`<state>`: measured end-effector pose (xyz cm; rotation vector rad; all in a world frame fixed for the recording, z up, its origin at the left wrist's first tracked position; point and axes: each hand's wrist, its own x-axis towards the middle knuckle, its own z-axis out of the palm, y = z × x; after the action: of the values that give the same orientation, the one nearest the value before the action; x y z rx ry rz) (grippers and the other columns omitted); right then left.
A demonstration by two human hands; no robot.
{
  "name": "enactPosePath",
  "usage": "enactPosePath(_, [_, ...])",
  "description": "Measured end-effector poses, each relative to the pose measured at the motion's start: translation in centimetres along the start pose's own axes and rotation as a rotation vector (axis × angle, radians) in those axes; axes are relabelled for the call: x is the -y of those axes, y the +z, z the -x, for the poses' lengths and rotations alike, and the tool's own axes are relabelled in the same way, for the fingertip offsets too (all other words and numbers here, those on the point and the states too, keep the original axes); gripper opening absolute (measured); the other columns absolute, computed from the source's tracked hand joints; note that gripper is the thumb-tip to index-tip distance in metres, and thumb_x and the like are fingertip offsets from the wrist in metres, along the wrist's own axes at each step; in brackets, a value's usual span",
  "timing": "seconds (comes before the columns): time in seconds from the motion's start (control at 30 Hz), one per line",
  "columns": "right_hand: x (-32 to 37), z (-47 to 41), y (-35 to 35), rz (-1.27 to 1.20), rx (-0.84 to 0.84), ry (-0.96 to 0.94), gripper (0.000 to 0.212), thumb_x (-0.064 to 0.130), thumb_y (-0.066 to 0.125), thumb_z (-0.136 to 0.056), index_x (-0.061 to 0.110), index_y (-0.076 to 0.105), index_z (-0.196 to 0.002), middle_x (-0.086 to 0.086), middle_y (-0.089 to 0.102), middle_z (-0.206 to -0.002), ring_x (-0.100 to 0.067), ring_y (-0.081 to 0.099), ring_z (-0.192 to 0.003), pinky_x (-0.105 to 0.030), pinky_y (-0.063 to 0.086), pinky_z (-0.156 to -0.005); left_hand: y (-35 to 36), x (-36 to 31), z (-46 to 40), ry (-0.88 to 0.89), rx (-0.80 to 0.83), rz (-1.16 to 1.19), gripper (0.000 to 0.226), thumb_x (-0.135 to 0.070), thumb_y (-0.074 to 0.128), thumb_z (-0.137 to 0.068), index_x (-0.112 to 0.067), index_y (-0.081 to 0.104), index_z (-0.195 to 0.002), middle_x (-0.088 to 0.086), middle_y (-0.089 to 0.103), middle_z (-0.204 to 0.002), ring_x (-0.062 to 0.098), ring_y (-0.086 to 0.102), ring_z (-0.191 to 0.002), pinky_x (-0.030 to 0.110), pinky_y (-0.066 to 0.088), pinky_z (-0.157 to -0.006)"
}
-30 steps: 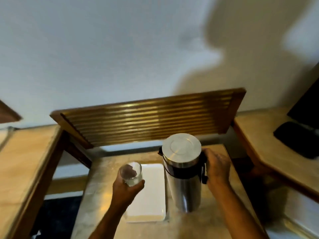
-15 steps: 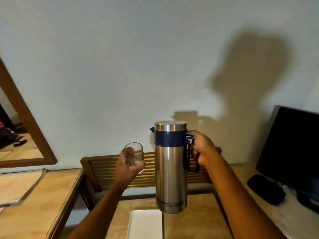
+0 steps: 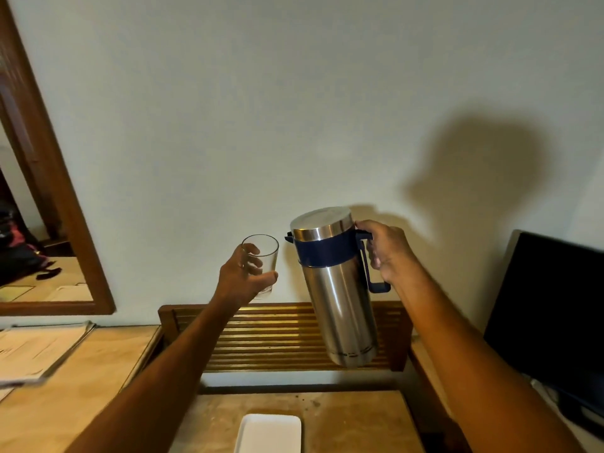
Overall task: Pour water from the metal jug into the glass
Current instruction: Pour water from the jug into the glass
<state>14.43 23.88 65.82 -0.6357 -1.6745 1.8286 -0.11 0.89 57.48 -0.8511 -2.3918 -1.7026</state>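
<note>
A tall metal jug [image 3: 338,302] with a dark blue band and a steel lid hangs in the air above the table, its top tilted to the left. My right hand [image 3: 387,253] grips its blue handle. To the left, my left hand [image 3: 243,279] holds a clear glass [image 3: 263,256] upright at about the height of the jug's spout. A small gap separates the spout from the glass rim. No water shows in the glass or between the two.
A white tray [image 3: 268,433] lies on the wooden table [image 3: 353,420] below. A slatted wooden panel [image 3: 277,338] leans on the wall behind. A mirror [image 3: 39,223] hangs at left, a dark monitor [image 3: 552,308] stands at right, papers [image 3: 36,351] lie on the left desk.
Both hands have risen from the table with the jug and the glass. The jug has gone from upright to tilted left toward the glass. The camera view has tipped up.
</note>
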Motion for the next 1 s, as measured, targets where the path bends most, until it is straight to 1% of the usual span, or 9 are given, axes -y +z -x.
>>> enactPosePath(0.07, [1.2, -0.3, 0.1, 0.030, -0.005, -0.023, 0.020, 0.026, 0.070, -0.082, 0.015, 0.063, -0.066, 0.002, 0.034, -0.041, -0.010, 0.026, -0.032, -0.017, 0.022, -0.038, -0.5, -0.4, -0.2, -0.003, 0.009, -0.007, 0.060, -0.034, 0.083, -0.069, -0.021, 0.051, -0.118, 0.005, 0.064, -0.106, 0.025, 0.067, -0.092, 0.028, 0.057, -0.067])
enactPosePath(0.1, [1.7, -0.5, 0.2, 0.052, -0.007, -0.037, 0.022, 0.026, 0.070, -0.081, 0.015, 0.062, -0.064, 0.001, 0.032, -0.042, -0.012, 0.024, -0.033, -0.017, 0.020, -0.037, -0.7, -0.5, -0.3, -0.004, 0.012, -0.007, 0.059, -0.032, 0.084, -0.071, -0.020, 0.051, -0.118, 0.005, 0.064, -0.107, 0.026, 0.067, -0.093, 0.027, 0.057, -0.067])
enactPosePath(0.23, [4.1, -1.0, 0.9, 0.158, 0.006, -0.098, 0.022, 0.024, 0.071, -0.078, 0.018, 0.062, -0.058, -0.001, 0.031, -0.047, -0.014, 0.021, -0.039, -0.018, 0.017, -0.040, -1.0, -0.6, -0.3, -0.029, 0.019, 0.005, 0.056, -0.024, 0.086, -0.075, -0.018, 0.052, -0.120, 0.006, 0.065, -0.109, 0.028, 0.067, -0.097, 0.026, 0.057, -0.067])
enactPosePath(0.33, [5.7, -0.9, 1.3, 0.203, 0.048, -0.129, 0.017, 0.022, 0.069, -0.078, 0.015, 0.064, -0.064, -0.003, 0.030, -0.051, -0.014, 0.020, -0.041, -0.019, 0.017, -0.038, -1.2, -0.4, -0.1, -0.059, 0.031, 0.016, 0.057, -0.025, 0.087, -0.074, -0.018, 0.053, -0.119, 0.004, 0.065, -0.109, 0.027, 0.067, -0.097, 0.034, 0.061, -0.073])
enactPosePath(0.43, [6.6, -1.1, 1.7, 0.255, 0.071, -0.154, 0.020, 0.024, 0.069, -0.080, 0.012, 0.062, -0.065, -0.003, 0.030, -0.050, -0.014, 0.021, -0.040, -0.018, 0.018, -0.036, -1.5, 0.0, -0.2, -0.053, 0.039, -0.007, 0.058, -0.028, 0.087, -0.071, -0.021, 0.053, -0.118, 0.002, 0.065, -0.106, 0.027, 0.067, -0.097, 0.039, 0.063, -0.076])
enactPosePath(0.57, [7.2, -1.3, 2.5, 0.338, 0.102, -0.177, 0.024, 0.027, 0.071, -0.080, 0.002, 0.070, -0.081, -0.003, 0.034, -0.049, -0.012, 0.023, -0.035, -0.018, 0.021, -0.035, -1.9, 0.1, -0.1, -0.058, 0.042, -0.014, 0.059, -0.030, 0.087, -0.070, -0.023, 0.053, -0.118, 0.001, 0.065, -0.107, 0.026, 0.067, -0.097, 0.039, 0.063, -0.076])
enactPosePath(0.7, [7.4, -1.5, 3.0, 0.412, 0.125, -0.197, 0.032, 0.026, 0.071, -0.078, -0.004, 0.071, -0.091, -0.005, 0.034, -0.052, -0.011, 0.023, -0.035, -0.017, 0.022, -0.034, -2.0, -0.4, -0.2, -0.049, 0.043, -0.030, 0.061, -0.032, 0.087, -0.070, -0.023, 0.053, -0.119, 0.002, 0.065, -0.110, 0.026, 0.066, -0.098, 0.036, 0.063, -0.074])
enactPosePath(0.83, [7.9, -1.3, 3.1, 0.459, 0.122, -0.212, 0.032, 0.024, 0.070, -0.080, -0.006, 0.068, -0.092, -0.004, 0.031, -0.050, -0.011, 0.022, -0.033, -0.017, 0.021, -0.035, -1.7, -0.5, -0.2, -0.036, 0.062, -0.045, 0.062, -0.034, 0.087, -0.068, -0.023, 0.053, -0.119, 0.001, 0.065, -0.109, 0.024, 0.067, -0.097, 0.034, 0.063, -0.073])
enactPosePath(1.0, [8.7, -0.8, 3.6, 0.497, 0.129, -0.249, 0.029, 0.021, 0.071, -0.080, -0.005, 0.070, -0.090, -0.004, 0.032, -0.049, -0.012, 0.022, -0.035, -0.018, 0.022, -0.036, -0.9, -0.3, -0.1, -0.018, 0.089, -0.044, 0.062, -0.035, 0.086, -0.067, -0.023, 0.053, -0.118, 0.001, 0.066, -0.108, 0.024, 0.067, -0.096, 0.029, 0.061, -0.070])
